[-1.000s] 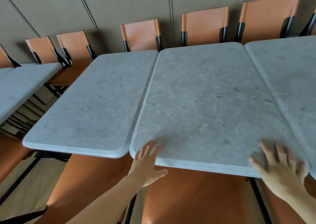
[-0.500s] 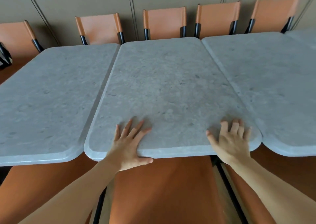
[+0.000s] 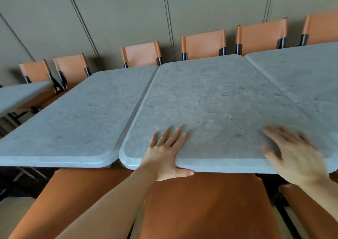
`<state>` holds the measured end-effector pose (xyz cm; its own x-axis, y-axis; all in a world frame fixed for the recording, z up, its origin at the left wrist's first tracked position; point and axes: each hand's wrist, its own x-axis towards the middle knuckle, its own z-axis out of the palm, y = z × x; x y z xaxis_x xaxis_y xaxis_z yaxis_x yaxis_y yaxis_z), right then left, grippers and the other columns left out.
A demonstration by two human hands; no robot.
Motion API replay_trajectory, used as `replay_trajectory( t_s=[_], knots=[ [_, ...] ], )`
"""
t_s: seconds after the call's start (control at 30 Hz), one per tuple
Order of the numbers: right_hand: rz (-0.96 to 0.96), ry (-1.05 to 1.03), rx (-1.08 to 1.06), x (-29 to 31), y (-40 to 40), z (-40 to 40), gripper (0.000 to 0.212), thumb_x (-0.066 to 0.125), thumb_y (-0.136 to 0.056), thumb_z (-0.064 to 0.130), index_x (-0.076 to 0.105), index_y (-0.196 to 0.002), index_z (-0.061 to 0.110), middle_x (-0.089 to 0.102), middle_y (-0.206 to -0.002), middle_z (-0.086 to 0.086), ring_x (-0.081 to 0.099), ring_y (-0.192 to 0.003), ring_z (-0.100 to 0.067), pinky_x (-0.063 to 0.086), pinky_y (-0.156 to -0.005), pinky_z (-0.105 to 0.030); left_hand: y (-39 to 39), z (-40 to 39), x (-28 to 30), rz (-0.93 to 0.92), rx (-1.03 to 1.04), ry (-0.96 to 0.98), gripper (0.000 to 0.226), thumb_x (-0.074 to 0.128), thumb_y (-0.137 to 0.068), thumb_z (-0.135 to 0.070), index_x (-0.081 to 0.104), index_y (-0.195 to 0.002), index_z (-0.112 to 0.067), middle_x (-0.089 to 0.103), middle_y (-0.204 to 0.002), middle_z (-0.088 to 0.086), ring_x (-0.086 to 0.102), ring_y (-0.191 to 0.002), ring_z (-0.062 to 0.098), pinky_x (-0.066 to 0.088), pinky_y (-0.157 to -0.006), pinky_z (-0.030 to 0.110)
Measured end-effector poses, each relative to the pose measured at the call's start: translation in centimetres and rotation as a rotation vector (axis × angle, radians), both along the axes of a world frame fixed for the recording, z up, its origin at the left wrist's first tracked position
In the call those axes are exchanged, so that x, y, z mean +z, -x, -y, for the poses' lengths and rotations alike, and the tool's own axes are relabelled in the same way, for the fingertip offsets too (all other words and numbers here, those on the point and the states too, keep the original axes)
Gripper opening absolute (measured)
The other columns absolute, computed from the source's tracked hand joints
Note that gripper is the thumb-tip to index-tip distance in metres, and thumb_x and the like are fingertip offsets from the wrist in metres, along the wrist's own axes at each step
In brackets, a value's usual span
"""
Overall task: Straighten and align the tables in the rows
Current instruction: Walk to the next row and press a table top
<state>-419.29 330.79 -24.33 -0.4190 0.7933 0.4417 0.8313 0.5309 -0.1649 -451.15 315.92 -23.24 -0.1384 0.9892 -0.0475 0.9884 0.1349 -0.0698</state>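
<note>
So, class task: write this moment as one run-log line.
left hand: flat on middle table, thumb under near edge | right hand: flat on top, blurred | tables: near edges uneven

middle table (image 3: 210,101): grey stone-look top | edge-to-edge between left table (image 3: 76,114), right table (image 3: 307,78)

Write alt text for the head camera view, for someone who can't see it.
Two hands rest on the near edge of the middle grey table: the left hand flat with its thumb under the rim, the right hand blurred on top. More grey tables adjoin on both sides, with orange chairs along the far wall.
</note>
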Motion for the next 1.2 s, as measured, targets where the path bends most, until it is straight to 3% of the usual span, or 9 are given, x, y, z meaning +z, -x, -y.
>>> replay_trajectory(
  t_s=[0.07, 0.17, 0.4, 0.57, 0.8, 1.0, 1.2],
  knots=[
    [0.002, 0.038, -0.006, -1.2, -0.5, -0.8, 0.065, 0.033, -0.09, 0.05, 0.068, -0.127, 0.01, 0.069, -0.126, -0.016, 0.065, -0.117, -0.039, 0.05, -0.095, -0.06, -0.2, -0.1, -0.1, 0.003, -0.003, -0.01, 0.118, 0.041, -0.068, -0.093, -0.016, -0.157, -0.039, -0.016, -0.168, -0.01, -0.02, -0.154, 0.019, -0.005, -0.124, 0.054],
    [0.009, 0.129, 0.022, -3.0, -1.4, -2.0, 0.072, 0.021, -0.093, 0.056, 0.066, -0.13, 0.013, 0.064, -0.135, -0.013, 0.057, -0.129, -0.036, 0.044, -0.104, -0.061, -0.2, -0.3, 0.0, 0.006, -0.007, -0.018, 0.117, 0.043, -0.068, -0.092, -0.013, -0.157, -0.042, -0.014, -0.168, -0.013, -0.019, -0.154, 0.018, -0.005, -0.125, 0.053],
    [-0.068, 0.018, -0.039, -1.8, -0.8, -0.9, 0.061, 0.03, -0.086, 0.044, 0.072, -0.12, 0.015, 0.069, -0.128, -0.009, 0.062, -0.124, -0.034, 0.052, -0.091, -0.054, -0.2, -0.6, 0.2, 0.013, -0.003, -0.012, 0.115, 0.047, -0.069, -0.092, -0.013, -0.155, -0.046, -0.013, -0.167, -0.016, -0.017, -0.154, 0.016, -0.005, -0.125, 0.052],
    [-0.144, -0.05, -0.077, -1.7, -0.2, -0.5, 0.057, 0.033, -0.084, 0.038, 0.075, -0.114, 0.013, 0.072, -0.123, -0.01, 0.064, -0.121, -0.034, 0.053, -0.094, -0.055, -0.1, -0.9, 0.1, -0.012, -0.005, -0.031, 0.114, 0.049, -0.069, -0.091, -0.013, -0.155, -0.048, -0.01, -0.168, -0.015, -0.013, -0.155, 0.017, -0.001, -0.125, 0.055],
    [-0.116, -0.051, -0.056, -3.0, -0.9, -2.5, 0.055, 0.032, -0.086, 0.046, 0.069, -0.121, 0.025, 0.069, -0.129, -0.002, 0.061, -0.123, -0.035, 0.054, -0.086, -0.057, 0.3, -1.1, 0.0, -0.023, -0.038, -0.027, 0.114, 0.047, -0.07, -0.091, -0.012, -0.156, -0.046, -0.009, -0.168, -0.014, -0.012, -0.156, 0.02, 0.0, -0.124, 0.056],
    [-0.117, -0.03, -0.035, -3.1, -0.9, -3.4, 0.056, 0.033, -0.085, 0.046, 0.07, -0.12, 0.021, 0.069, -0.128, -0.005, 0.06, -0.124, -0.038, 0.052, -0.087, -0.063, 0.5, -1.5, 0.3, -0.005, -0.049, -0.013, 0.114, 0.048, -0.07, -0.09, -0.013, -0.156, -0.046, -0.011, -0.168, -0.015, -0.013, -0.155, 0.02, -0.002, -0.125, 0.056],
    [-0.052, -0.026, 0.031, -4.9, -1.1, -5.0, 0.065, 0.016, -0.09, 0.061, 0.058, -0.126, 0.029, 0.065, -0.131, -0.005, 0.06, -0.117, -0.043, 0.052, -0.08, -0.063, 0.8, -2.4, 0.1, 0.001, -0.037, -0.018, 0.115, 0.049, -0.069, -0.09, -0.013, -0.156, -0.047, -0.012, -0.167, -0.016, -0.015, -0.155, 0.017, -0.005, -0.125, 0.053]
  ],
)
